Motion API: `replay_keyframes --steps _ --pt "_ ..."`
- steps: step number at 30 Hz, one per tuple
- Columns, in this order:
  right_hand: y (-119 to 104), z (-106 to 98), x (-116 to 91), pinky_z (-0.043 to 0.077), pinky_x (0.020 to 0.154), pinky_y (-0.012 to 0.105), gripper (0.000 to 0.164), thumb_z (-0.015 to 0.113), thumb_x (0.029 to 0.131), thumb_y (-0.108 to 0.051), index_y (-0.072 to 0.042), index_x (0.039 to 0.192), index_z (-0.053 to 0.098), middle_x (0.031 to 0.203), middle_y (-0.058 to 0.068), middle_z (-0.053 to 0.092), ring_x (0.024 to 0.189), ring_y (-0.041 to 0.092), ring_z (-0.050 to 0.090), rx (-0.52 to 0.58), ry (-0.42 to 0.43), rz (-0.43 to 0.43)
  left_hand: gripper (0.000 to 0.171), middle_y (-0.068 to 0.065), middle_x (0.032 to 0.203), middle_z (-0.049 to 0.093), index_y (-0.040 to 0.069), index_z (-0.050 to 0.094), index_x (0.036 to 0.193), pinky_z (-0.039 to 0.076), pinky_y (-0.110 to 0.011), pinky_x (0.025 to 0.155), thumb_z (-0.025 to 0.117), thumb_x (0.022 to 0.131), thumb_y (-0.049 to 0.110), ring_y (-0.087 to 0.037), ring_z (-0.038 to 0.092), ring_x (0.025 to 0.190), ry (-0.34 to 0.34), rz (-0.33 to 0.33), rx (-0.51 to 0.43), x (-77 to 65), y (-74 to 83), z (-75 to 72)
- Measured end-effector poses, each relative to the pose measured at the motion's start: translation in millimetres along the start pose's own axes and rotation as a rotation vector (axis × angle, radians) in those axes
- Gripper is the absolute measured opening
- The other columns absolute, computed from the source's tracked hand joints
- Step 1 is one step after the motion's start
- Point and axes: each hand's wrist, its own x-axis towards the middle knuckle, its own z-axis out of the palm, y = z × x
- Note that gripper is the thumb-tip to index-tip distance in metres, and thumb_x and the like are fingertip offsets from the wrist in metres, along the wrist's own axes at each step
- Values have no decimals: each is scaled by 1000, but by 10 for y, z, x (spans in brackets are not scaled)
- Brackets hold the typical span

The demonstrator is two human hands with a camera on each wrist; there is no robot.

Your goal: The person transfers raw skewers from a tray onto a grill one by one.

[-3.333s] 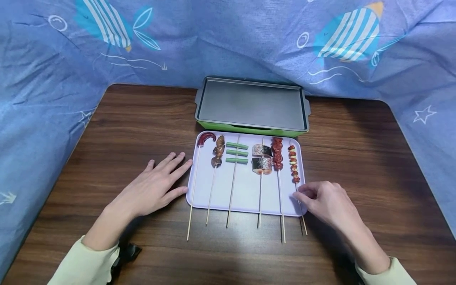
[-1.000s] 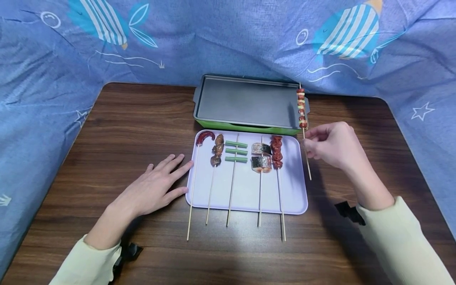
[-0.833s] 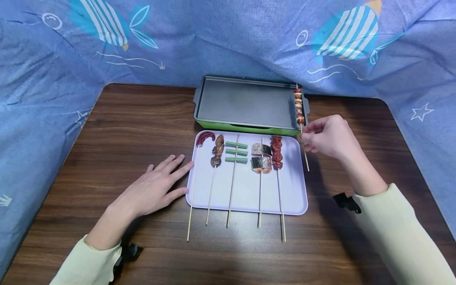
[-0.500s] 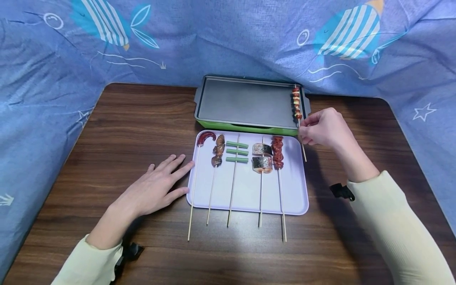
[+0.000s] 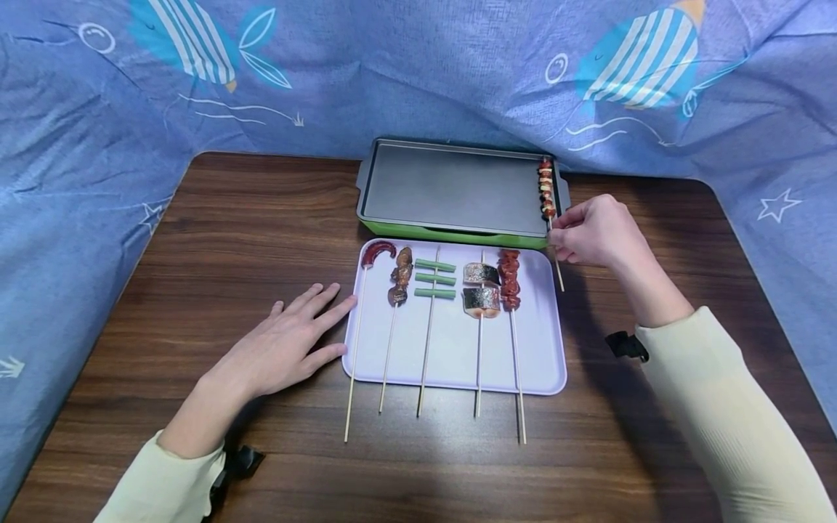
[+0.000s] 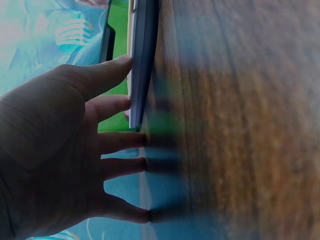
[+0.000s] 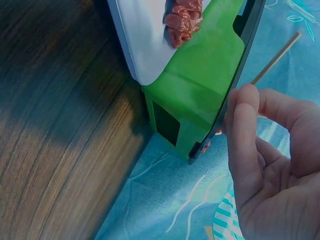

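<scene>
My right hand (image 5: pixel 593 231) pinches the stick of a skewer (image 5: pixel 546 190) threaded with small red and pale pieces. Its food end lies along the right edge of the black griddle plate (image 5: pixel 458 185), while the bare stick sticks out toward me past the front rim. In the right wrist view, thumb and fingertips meet on that stick (image 7: pixel 277 57). Fingers spread, my left hand (image 5: pixel 288 345) rests on the table, with its thumb and index finger at the left rim of the lilac tray (image 5: pixel 451 370). The left wrist view shows those fingertips touching the tray edge (image 6: pixel 137 85).
On the tray lie a curled red tentacle skewer (image 5: pixel 378 253), a brown meat skewer (image 5: pixel 401 276), a green stalk skewer (image 5: pixel 434 280), a fish-piece skewer (image 5: pixel 481 301) and a red meat skewer (image 5: pixel 509 280). Their sticks overhang the front rim. A blue fish-print cloth (image 5: pixel 418 73) hangs behind.
My right hand has lifted the red-and-pale skewer off the tray's right side, carried it back, and lowered it onto the griddle's right edge. The left hand has stayed in place.
</scene>
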Motion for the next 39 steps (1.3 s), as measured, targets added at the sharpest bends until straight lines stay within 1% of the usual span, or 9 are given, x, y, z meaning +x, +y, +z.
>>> replay_keyframes --steps 9,16,19,22,26,28,31,33,39 --pt "16 -7 6 58 58 37 26 67 88 -11 10 104 68 67 12 70 58 17 69 29 -18 19 69 -12 161 22 27 25 157 26 -75 99 51 98 52 -35 17 147 3 4 -6 1 -3 4" --pt "3 -21 -31 58 60 35 34 69 90 -21 8 107 69 72 12 72 62 18 70 41 -27 42 69 -12 161 21 27 25 157 26 -75 99 51 98 52 -35 17 147 -2 2 -10 -1 -1 -6" --pt "-5 -47 -79 58 59 32 37 69 91 -26 6 109 69 72 11 72 64 19 71 7 -7 35 69 -12 161 21 27 25 157 26 -75 99 51 98 52 -35 17 147 -2 1 -9 1 0 -9" --pt "-3 -86 -146 55 57 27 41 69 90 -36 1 109 70 73 9 73 66 19 71 -68 27 20 69 -12 161 21 27 25 157 26 -75 99 52 98 52 -35 17 147 -4 0 -10 4 1 -11" --pt "0 -130 -274 47 57 27 49 68 89 -48 -4 110 72 71 5 72 66 16 69 -148 79 -2 70 -12 161 22 27 25 157 26 -76 98 51 98 53 -36 17 147 -4 2 -6 8 -1 -1" --pt "-5 -146 -366 44 56 28 49 68 88 -50 -6 108 73 70 4 72 64 13 68 -167 116 -31 70 -12 161 21 27 25 157 26 -75 98 51 98 53 -35 17 147 -2 4 -4 12 -4 5" --pt "-30 -145 -527 40 52 27 43 69 89 -47 -8 104 74 70 4 72 60 10 66 -171 174 -99 70 -12 161 21 26 25 157 26 -76 98 51 98 53 -35 17 147 0 5 -5 12 -8 9" --pt "-48 -119 -643 38 50 26 38 69 90 -44 -8 102 75 70 3 72 57 9 65 -162 194 -139 71 -13 161 21 26 25 157 26 -76 98 52 98 53 -36 17 147 -3 3 -5 11 -9 9" --pt "-62 26 -988 41 50 20 29 72 89 -36 -9 98 77 70 0 71 56 7 64 -171 197 -205 71 -13 161 21 26 25 157 26 -76 98 53 97 53 -35 16 147 -5 3 1 15 -11 2"
